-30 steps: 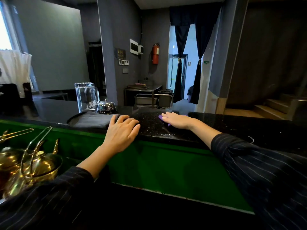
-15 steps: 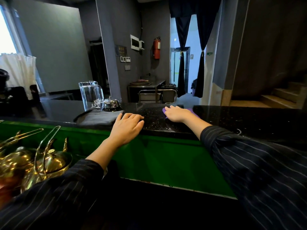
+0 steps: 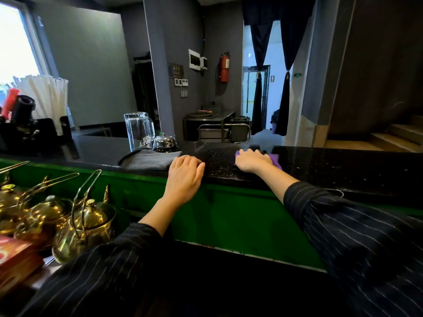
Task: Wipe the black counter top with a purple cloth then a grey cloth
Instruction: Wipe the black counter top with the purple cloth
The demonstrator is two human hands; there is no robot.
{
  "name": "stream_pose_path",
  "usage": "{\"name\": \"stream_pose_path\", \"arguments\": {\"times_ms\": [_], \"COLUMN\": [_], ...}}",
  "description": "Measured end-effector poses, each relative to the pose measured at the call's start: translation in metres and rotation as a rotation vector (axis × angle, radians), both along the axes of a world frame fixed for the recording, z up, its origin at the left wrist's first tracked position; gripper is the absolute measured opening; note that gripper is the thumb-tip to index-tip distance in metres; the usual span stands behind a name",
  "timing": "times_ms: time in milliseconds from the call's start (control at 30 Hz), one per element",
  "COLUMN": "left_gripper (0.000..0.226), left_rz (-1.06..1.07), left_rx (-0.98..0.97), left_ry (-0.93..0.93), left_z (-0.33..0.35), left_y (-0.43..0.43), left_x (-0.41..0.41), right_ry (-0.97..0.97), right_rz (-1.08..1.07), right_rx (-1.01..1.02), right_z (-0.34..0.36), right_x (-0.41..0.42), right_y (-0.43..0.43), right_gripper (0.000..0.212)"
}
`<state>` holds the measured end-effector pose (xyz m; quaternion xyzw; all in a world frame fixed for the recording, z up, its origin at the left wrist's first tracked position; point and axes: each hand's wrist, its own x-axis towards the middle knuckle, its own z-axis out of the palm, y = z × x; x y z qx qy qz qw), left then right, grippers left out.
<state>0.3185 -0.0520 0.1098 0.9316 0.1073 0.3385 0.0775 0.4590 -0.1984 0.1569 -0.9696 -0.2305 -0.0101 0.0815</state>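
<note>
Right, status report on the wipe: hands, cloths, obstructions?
Right hand pressing purple cloth on black counter top. Left hand resting on its edge beside grey cloth. Glass mug, bell behind grey cloth.

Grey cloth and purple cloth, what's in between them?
In the head view, the left hand rests on the counter by the grey cloth; then bare counter up to the purple cloth.

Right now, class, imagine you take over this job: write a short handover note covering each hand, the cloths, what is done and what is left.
Left hand: open, resting on the counter top at its near edge, beside the grey cloth; holds nothing.
Right hand: flat on the purple cloth, pressing it to the counter.
Grey cloth: folded, lying in front of the bell and glass mug.
Done: purple wiping under way; extent cannot be told.
Left: finish the purple pass, then wipe with the grey cloth.
</note>
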Motion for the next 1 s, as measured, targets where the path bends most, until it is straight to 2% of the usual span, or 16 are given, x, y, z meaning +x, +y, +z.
{"name": "stream_pose_path", "arguments": {"times_ms": [67, 133, 233, 333, 567, 700, 833, 1000], "left_gripper": [0.067, 0.067, 0.062, 0.069, 0.053, 0.058, 0.060, 0.062], "left_rz": [-0.041, -0.061, -0.062, -0.084, -0.132, -0.099, -0.085, -0.082], "left_rx": [-0.066, -0.107, -0.148, -0.160, -0.135, -0.107, -0.113, -0.128], "left_ry": [-0.019, 0.000, 0.046, 0.065, 0.144, 0.201, 0.230, 0.276], "left_z": [-0.007, -0.008, -0.002, -0.003, -0.005, -0.001, 0.002, 0.006], "left_y": [0.000, -0.001, -0.003, -0.002, 0.009, 0.007, 0.005, 0.005], "left_x": [-0.006, -0.010, -0.011, -0.012, -0.014, -0.016, -0.018, -0.019], "right_ry": [0.001, 0.003, -0.007, -0.007, 0.097, 0.216, 0.238, 0.411], "right_rz": [-0.112, -0.170, -0.199, -0.175, 0.204, 0.379, 0.572, 0.642], "right_rx": [-0.001, 0.008, 0.001, -0.022, -0.029, -0.010, -0.011, 0.120], "right_z": [0.000, 0.000, -0.001, -0.002, 0.006, 0.013, 0.017, 0.022], "right_x": [-0.011, -0.027, -0.048, -0.056, -0.015, -0.008, -0.015, -0.014], "right_y": [0.000, 0.004, 0.021, 0.044, 0.070, 0.061, 0.038, -0.007], "right_gripper": [0.058, 0.060, 0.064, 0.065, 0.056, 0.052, 0.050, 0.046]}}
